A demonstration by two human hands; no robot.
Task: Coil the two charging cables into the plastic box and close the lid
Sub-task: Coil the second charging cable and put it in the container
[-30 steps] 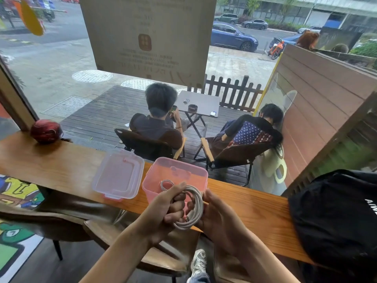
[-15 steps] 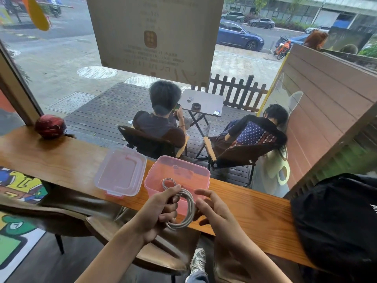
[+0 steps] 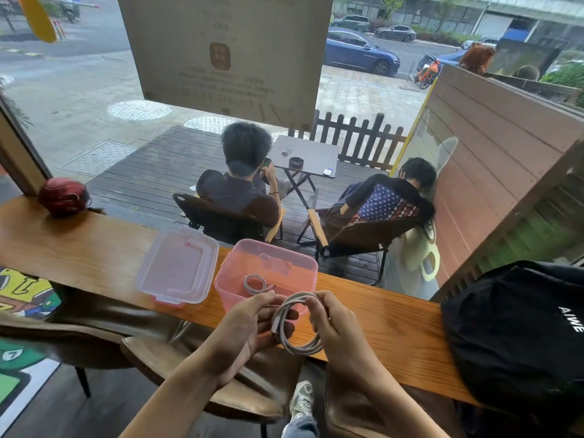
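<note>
Fingers (image 3: 278,303) of the left hand (image 3: 245,330) curled around the left side of a white coiled charging cable (image 3: 295,324), thumb and fingertips pinching its bundled strands. The right hand (image 3: 336,327) closed on the opposite side of the same coil, its fingers bent over the top of the loops and pressed together there. Between the two hands the coil stood roughly upright, its lower arc hanging free just above the near edge of the wooden counter (image 3: 379,314).

Just beyond the hands sat the pink plastic box (image 3: 268,279), open, on the counter. A second charging cable (image 3: 255,283), already wound into a small ring, lay flat on the floor of the box. The held coil was outside the box, in front of its near wall.

Left of the box, just beside it, the clear lid (image 3: 178,263) rested on the counter with its underside facing up. Farther left a dark red ball-like object (image 3: 63,196) sat at the back edge of the counter by the window. A black bag (image 3: 518,330) with white lettering occupied the right end of the counter, well apart from the box. Below the counter, a brown chair seat (image 3: 202,374) and a sneaker (image 3: 301,401) were visible.
</note>
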